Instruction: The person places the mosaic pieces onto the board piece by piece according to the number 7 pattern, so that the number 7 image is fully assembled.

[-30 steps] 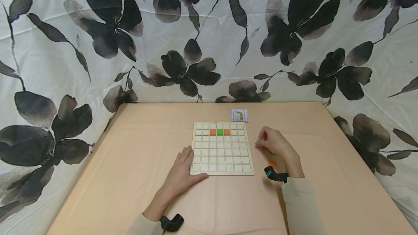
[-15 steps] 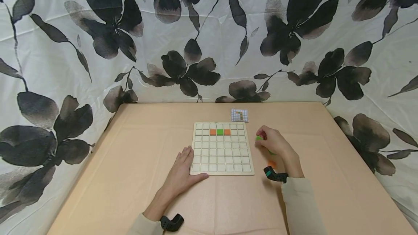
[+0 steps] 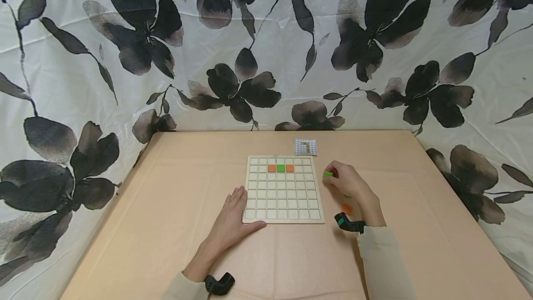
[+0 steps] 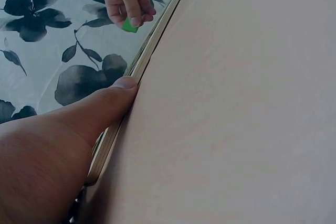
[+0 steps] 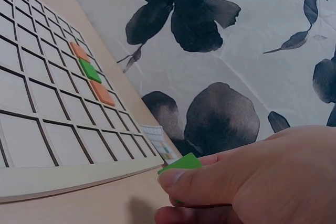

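Observation:
A pale square-grid board lies mid-table; in its second row from the far side sit an orange tile, a green tile and another orange tile, side by side. My left hand rests at the board's near left corner, fingers straight along the left side. In the left wrist view its thumb presses on the near edge. Just right of the board, my right hand pinches a green square tile between thumb and fingers, held above the table.
Behind the board's far right corner lies a small printed grid card. An orange piece lies under the right wrist, and a bit of green shows beneath the right hand. A flowered cloth hangs behind the table.
My right hand has moved slightly left toward the board, and more of the green tile in its fingers shows. My left hand and the board have stayed put.

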The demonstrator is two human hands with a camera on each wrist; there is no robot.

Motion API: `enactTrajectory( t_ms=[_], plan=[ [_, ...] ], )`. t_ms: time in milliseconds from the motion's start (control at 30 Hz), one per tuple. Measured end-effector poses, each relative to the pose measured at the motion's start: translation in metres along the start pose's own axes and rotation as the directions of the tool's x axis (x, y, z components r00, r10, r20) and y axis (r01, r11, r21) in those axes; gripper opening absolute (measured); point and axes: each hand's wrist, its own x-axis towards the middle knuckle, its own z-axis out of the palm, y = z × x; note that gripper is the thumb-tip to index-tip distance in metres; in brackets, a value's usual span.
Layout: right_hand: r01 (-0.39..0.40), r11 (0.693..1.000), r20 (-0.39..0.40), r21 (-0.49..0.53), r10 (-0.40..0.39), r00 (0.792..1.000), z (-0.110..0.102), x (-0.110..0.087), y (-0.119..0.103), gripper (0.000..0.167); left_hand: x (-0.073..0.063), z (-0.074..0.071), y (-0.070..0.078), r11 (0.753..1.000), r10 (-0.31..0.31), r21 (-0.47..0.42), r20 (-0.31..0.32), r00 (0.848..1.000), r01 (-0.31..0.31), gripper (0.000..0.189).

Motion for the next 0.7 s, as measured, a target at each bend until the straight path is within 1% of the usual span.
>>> enactTrajectory(
  t_ms=[267, 700],
  plan=[
    [-0.005, 1.000, 0.002, -0.017, 0.005, 1.000, 0.0020, 0.0003, -0.0019, 0.020, -0.0003, 0.0011, -0.0007, 1.000, -0.005, 0.001, 0.005, 1.000, 0.005, 0.112],
    [0.031, 0.998, 0.014, -0.048, -0.031, 0.999, 0.0044, 0.0033, -0.0032, 0.020, 0.0026, -0.0002, 0.0003, 1.000, -0.005, 0.016, 0.006, 1.000, 0.005, 0.112]
  ],
)
